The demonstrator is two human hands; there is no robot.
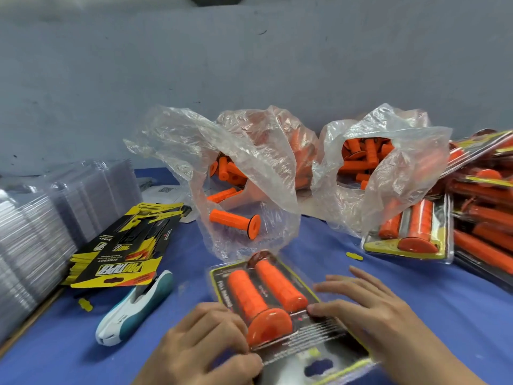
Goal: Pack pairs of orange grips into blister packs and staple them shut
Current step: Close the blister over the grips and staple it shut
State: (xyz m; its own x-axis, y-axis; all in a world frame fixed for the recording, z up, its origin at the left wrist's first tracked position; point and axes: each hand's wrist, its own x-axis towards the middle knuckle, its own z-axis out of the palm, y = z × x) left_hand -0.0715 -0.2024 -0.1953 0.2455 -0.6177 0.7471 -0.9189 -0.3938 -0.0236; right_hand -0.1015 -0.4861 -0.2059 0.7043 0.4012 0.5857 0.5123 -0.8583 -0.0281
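We are holding the blister pack (319,336), its two orange grips (249,295) pointing away from us, on the near counter (327,243), left hand (205,337) pinching its left edge, right hand (369,309) pressing flat-fingered, with the stapler (136,307) lying just left, nearer the left hand.

A pack (319,337) with two orange grips (244,293) lies on the blue table (444,287). The left hand (205,340) pinches its near left edge. The right hand (369,304) lies flat on its right side, with straight fingers (336,284). A stapler (136,304) lies near on the left.
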